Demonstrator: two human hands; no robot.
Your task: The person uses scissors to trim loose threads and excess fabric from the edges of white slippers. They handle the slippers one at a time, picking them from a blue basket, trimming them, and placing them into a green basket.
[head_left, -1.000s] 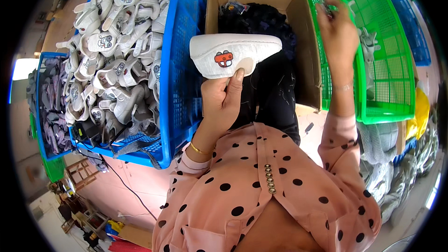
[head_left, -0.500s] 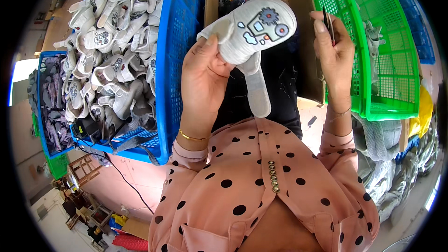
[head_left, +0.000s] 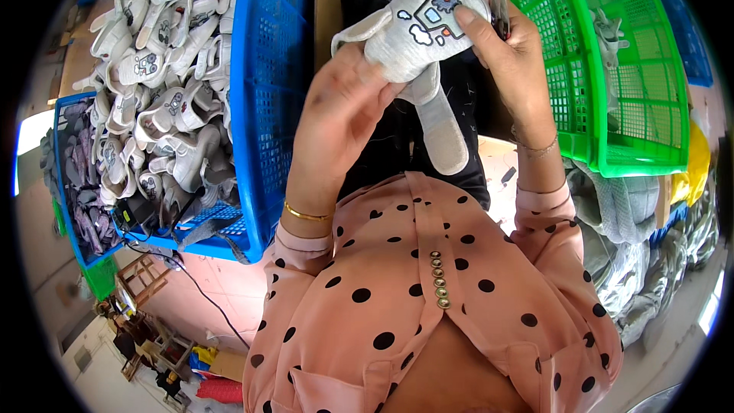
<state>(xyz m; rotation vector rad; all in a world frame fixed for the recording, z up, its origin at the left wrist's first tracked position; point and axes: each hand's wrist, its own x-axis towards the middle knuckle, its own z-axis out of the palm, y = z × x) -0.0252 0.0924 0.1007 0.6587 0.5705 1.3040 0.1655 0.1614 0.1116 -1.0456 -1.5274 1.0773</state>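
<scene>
A light grey child's shoe [head_left: 413,30] with a gear-and-machine picture on its toe is held up in front of me. Its long strap hangs down toward my lap. My left hand [head_left: 340,111] is closed around the heel side, slightly blurred by motion. My right hand [head_left: 514,61] has its thumb on the toe end, with the fingers behind. Tucked in those same right fingers is a small pair of thread snips [head_left: 501,11], pointing up; its lower part is hidden by the hand.
A blue crate [head_left: 271,99] heaped with similar shoes [head_left: 164,69] stands at my left, beside a smaller blue crate of purple patterned pieces [head_left: 84,176]. Ahead is a cardboard box [head_left: 329,0]. Green crates [head_left: 642,107] stand at my right, above grey padded material [head_left: 604,206]. A black cord trails at lower left.
My right hand has moved left onto the shoe's toe, still carrying the snips. The left hand has shifted its hold on the heel. The whole view has turned slightly.
</scene>
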